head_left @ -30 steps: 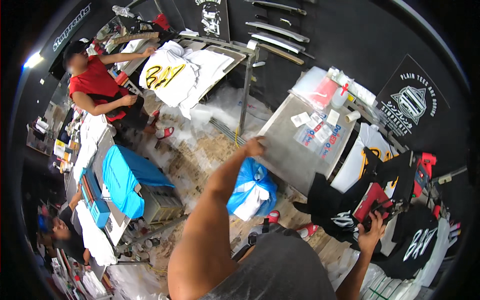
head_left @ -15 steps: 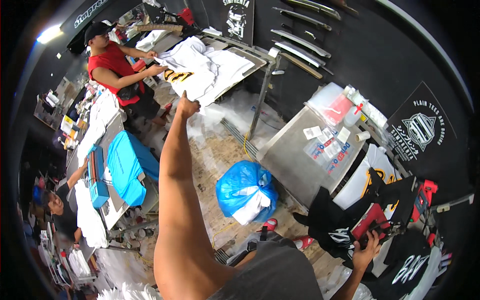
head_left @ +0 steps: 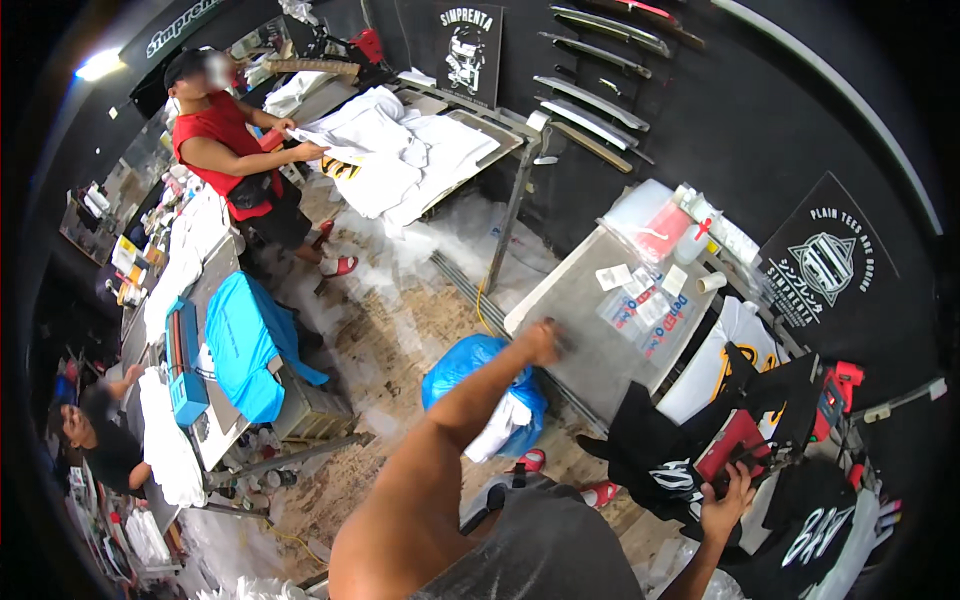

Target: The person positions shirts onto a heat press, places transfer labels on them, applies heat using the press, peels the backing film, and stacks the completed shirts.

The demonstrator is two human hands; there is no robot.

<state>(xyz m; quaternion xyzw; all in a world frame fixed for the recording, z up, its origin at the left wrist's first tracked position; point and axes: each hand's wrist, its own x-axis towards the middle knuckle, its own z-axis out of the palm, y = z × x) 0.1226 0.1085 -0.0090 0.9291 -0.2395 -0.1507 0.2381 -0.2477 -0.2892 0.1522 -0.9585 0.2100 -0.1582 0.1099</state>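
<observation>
My left hand point(head_left: 543, 343) is over the near left part of a grey metal-topped table point(head_left: 560, 305). Motion blurs its fingers, and I cannot make out anything in it. Down at the lower right, my right hand point(head_left: 728, 500) has its fingers spread, beside the lower edge of a red panel point(head_left: 722, 445) with dark parts around it. Whether the fingertips touch the panel is hard to tell. A black shirt with a white print point(head_left: 672, 478) lies left of that hand, and another black printed shirt point(head_left: 815, 530) hangs to its right.
A stuffed blue plastic bag point(head_left: 462, 368) sits on the floor beneath my left forearm. At the far table, a co-worker in red point(head_left: 215, 150) handles a white shirt point(head_left: 375, 135). Left, a bright blue shirt point(head_left: 245, 345) drapes over a table, with another person point(head_left: 105, 430) behind.
My left hand has swung right and nearer, from in front of the white shirt to the grey table. The co-worker has drawn the white shirt slightly back. My right hand stays about the same.
</observation>
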